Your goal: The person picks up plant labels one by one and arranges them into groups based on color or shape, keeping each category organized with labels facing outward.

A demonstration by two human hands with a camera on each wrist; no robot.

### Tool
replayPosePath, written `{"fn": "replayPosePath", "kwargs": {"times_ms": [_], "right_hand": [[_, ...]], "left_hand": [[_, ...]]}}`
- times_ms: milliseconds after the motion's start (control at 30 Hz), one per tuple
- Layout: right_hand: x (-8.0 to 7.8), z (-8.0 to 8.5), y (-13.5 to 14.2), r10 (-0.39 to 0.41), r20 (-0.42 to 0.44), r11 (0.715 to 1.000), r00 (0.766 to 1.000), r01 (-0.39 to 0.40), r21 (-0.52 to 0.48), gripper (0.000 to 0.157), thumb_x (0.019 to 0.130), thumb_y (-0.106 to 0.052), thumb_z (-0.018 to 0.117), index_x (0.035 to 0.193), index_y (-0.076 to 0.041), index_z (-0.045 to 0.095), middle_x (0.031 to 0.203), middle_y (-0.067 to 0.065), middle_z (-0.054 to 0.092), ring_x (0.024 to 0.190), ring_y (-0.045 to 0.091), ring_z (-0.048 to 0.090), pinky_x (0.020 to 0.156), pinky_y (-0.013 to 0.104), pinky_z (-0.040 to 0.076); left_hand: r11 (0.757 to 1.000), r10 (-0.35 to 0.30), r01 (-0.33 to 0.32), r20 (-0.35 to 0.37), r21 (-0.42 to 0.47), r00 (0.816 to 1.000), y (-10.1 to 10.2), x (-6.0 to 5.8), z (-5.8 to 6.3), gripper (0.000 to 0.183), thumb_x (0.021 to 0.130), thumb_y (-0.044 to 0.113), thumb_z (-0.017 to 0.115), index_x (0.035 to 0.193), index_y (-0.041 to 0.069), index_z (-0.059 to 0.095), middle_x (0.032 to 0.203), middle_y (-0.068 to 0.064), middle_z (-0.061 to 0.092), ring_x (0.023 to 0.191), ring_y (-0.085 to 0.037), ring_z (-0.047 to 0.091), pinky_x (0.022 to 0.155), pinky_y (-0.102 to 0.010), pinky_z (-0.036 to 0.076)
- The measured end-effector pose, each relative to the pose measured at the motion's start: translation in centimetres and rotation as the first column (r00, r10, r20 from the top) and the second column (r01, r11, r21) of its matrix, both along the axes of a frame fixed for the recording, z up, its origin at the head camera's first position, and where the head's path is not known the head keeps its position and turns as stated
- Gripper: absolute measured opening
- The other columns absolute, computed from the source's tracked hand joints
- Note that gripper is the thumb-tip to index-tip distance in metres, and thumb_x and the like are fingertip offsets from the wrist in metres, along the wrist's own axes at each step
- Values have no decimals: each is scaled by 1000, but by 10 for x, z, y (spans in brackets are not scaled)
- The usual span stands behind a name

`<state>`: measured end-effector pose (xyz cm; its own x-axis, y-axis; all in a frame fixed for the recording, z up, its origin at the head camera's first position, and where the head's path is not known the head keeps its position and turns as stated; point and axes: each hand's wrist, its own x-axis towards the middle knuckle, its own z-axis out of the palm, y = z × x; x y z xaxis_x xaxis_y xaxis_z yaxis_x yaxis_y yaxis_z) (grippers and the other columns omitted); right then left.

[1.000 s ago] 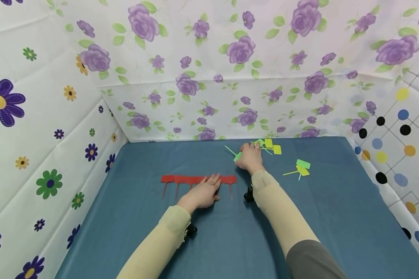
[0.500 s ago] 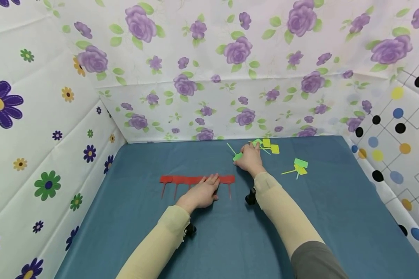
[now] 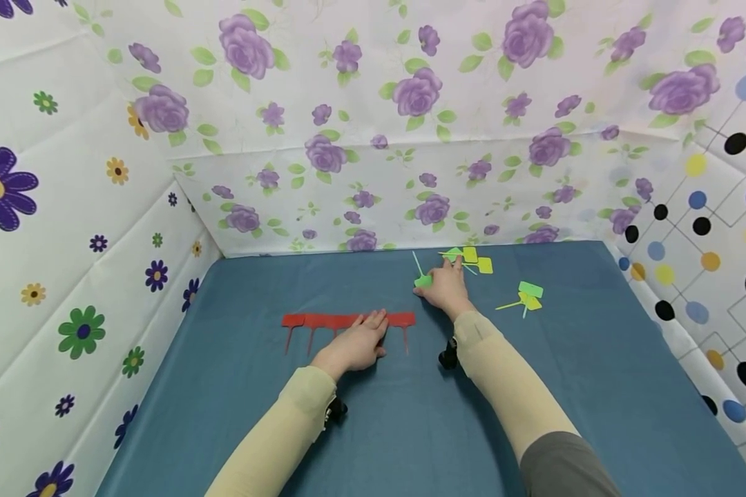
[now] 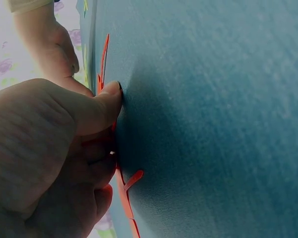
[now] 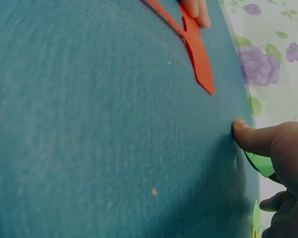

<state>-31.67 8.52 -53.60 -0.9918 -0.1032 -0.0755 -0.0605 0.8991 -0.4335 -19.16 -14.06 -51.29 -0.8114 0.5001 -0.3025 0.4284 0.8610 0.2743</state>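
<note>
A row of red T-shaped plant labels lies on the blue cloth, heads edge to edge and stems toward me. My left hand rests on the row's right part with extended fingers, hiding some labels. In the left wrist view, the thumb of that hand touches down beside a red label. Farther back, my right hand pinches a green plant label by its head, its stem pointing away from me. The right wrist view has this green label partly hidden behind the thumb.
Yellow labels and another green label lie near the back edge, just beyond my right hand. Another small pile, with a green label and yellow ones, lies farther right. Patterned cloth walls enclose the table's back and sides.
The green label in my right hand has turned clockwise, its stem swinging from up-left to nearly straight away. My left hand stays on the red row. The view has shifted slightly.
</note>
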Motion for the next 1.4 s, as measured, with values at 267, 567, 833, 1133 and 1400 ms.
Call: {"fn": "replayPosePath", "kwargs": {"times_ms": [267,567,833,1133,1400], "right_hand": [[3,6,6,91,-48,996,995,-90,22,53,100,-41,78,132,2,75,167,34,31,161,51,1,131,61,17],[7,27,15,152,-73,988,986,-154,-20,47,101,-36,78,132,-2,75,170,29,30,163,46,2,114,65,47],[11,43,23,175,-168,982,970,-159,104,42,100,-36,79,125,-2,80,165,30,38,161,50,11,120,65,40],[10,48,39,152,-156,967,976,-115,227,39,100,-33,78,122,-2,81,159,34,44,157,56,20,128,63,27],[11,57,43,167,-19,956,986,-157,247,32,105,-27,67,112,1,79,158,37,42,157,59,12,126,67,28]], "left_hand": [[1000,0,0,4,4,1000,-1,0,0,68,112,26,61,168,3,30,177,-15,17,164,-30,17,134,-48,14],[1000,-3,3,2,6,1000,-2,2,-1,67,112,25,61,168,3,31,177,-15,17,164,-30,17,134,-49,13],[1000,-6,6,-4,9,1000,-3,0,-3,68,112,26,61,168,3,31,177,-15,17,164,-30,17,134,-49,14],[1000,-9,10,-5,11,1000,-4,-1,-5,68,112,26,61,168,3,31,178,-14,17,164,-29,17,134,-48,13],[1000,-5,5,-2,-1,1000,-4,-2,-4,69,112,27,61,169,5,31,178,-13,17,164,-28,16,134,-47,12]]}}
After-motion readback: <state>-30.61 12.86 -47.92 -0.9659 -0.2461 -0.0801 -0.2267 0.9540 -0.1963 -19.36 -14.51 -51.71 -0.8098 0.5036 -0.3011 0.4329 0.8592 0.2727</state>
